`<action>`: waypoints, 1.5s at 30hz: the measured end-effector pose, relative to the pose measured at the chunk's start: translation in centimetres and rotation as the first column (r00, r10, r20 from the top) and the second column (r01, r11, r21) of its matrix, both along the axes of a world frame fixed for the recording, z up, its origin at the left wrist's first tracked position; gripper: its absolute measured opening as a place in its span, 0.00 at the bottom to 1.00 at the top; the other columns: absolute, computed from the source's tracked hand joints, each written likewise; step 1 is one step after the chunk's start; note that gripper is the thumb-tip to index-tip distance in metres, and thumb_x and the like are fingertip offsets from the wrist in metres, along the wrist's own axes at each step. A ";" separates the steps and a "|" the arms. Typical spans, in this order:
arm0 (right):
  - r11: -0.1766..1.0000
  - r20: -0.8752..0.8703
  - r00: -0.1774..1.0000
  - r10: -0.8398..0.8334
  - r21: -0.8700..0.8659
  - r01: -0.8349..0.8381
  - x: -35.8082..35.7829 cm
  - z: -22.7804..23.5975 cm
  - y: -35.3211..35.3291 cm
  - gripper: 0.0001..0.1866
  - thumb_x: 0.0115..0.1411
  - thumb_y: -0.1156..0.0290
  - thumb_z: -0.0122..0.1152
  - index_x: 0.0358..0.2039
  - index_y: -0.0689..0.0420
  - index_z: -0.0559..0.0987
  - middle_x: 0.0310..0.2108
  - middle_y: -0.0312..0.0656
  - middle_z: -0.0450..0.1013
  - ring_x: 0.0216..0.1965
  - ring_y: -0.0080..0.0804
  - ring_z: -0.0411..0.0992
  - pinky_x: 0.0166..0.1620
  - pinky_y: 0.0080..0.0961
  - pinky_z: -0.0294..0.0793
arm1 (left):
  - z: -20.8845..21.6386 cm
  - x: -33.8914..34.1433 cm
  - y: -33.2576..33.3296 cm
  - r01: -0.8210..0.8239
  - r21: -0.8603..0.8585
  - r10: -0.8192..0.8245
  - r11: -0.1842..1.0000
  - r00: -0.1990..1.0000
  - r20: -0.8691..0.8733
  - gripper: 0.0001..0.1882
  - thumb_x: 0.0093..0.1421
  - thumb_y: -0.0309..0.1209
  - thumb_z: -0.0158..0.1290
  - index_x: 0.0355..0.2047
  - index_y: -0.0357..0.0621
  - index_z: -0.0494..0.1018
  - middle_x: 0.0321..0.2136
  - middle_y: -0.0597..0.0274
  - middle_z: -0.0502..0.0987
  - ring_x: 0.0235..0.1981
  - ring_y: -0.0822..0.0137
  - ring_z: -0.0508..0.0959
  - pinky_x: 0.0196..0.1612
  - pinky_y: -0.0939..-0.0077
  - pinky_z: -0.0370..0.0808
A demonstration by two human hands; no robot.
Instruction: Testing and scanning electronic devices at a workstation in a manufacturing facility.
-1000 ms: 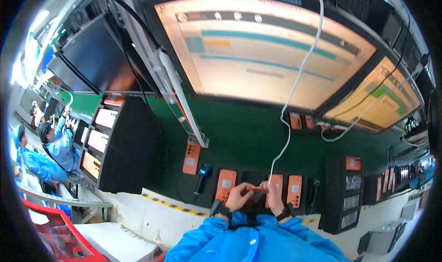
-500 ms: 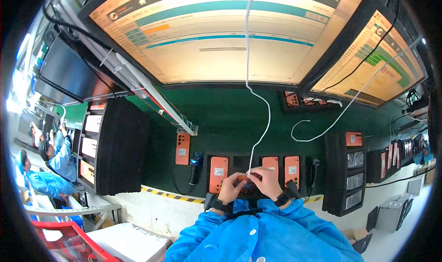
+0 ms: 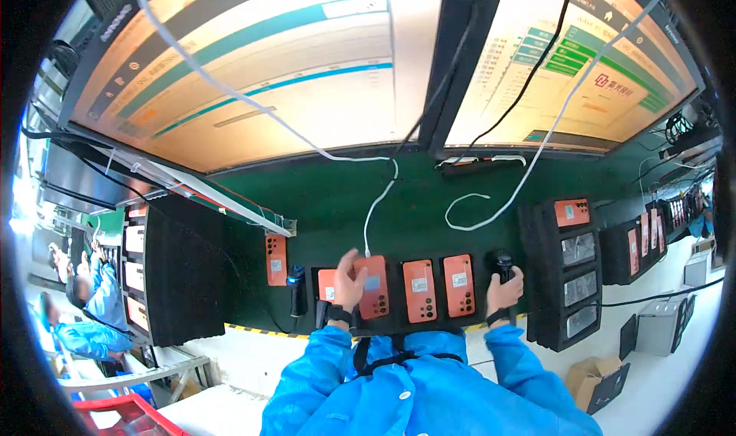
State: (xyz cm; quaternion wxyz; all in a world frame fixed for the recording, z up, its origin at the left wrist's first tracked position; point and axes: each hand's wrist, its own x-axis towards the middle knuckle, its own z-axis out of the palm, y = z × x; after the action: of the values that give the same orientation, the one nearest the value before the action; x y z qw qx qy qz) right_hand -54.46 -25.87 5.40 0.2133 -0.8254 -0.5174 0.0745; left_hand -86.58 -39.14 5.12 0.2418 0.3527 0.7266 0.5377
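Note:
My left hand is at the left edge of an orange phone, its fingers apart. I cannot tell whether it touches the phone. The phone lies back up in a black foam tray, and a white cable meets its far end. At the right end of the phone row, my right hand is wrapped round the handle of a black handheld scanner. Between the hands lie two more orange phones, one nearer the left and one nearer the right. Another phone is partly covered by my left hand.
Two monitors stand along the back. A second scanner and a phone lie left. Black foam racks with phones flank me, left and right. A loose white cable curls on the green mat. Co-workers sit far left.
Both hands have left the cable end at the phone. My left hand has opened beside the phone; my right hand has moved right and taken hold of the scanner. The view has shifted right.

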 end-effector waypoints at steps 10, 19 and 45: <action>0.751 -0.896 0.444 0.008 -0.288 -0.594 8.5 1.9 -1.1 0.13 0.51 0.76 0.54 0.40 0.59 0.73 0.17 0.35 0.66 0.15 0.23 0.65 0.18 0.21 0.66 | 6.8 3.5 -5.0 -0.162 -0.224 0.139 0.961 0.983 -0.117 0.04 0.53 0.24 0.58 0.29 0.39 0.76 0.28 0.60 0.78 0.28 0.66 0.76 0.32 0.75 0.71; 0.675 -0.886 0.463 -0.016 -0.351 -0.649 4.2 3.1 -4.5 0.03 0.51 0.77 0.54 0.28 0.59 0.72 0.16 0.34 0.65 0.15 0.21 0.63 0.17 0.20 0.63 | 6.0 8.0 -3.7 0.049 -0.149 -0.034 0.988 0.995 0.099 0.10 0.54 0.30 0.61 0.23 0.38 0.74 0.20 0.63 0.76 0.23 0.74 0.76 0.25 0.78 0.71; 0.745 -0.142 0.732 0.667 0.165 -0.647 2.4 -10.7 25.0 0.25 0.45 0.74 0.61 0.47 0.60 0.73 0.39 0.55 0.71 0.42 0.51 0.70 0.47 0.42 0.69 | -0.9 21.8 8.8 0.319 -0.289 -0.232 0.903 0.926 0.297 0.28 0.50 0.35 0.58 0.51 0.39 0.65 0.42 0.47 0.76 0.45 0.49 0.76 0.49 0.61 0.72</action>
State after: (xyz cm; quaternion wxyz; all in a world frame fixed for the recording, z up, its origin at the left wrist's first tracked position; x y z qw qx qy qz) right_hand -52.11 -0.91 -5.29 0.2649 -0.5655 -0.7557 0.1972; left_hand -64.83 -30.35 4.17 0.4634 0.3347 0.7115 0.4086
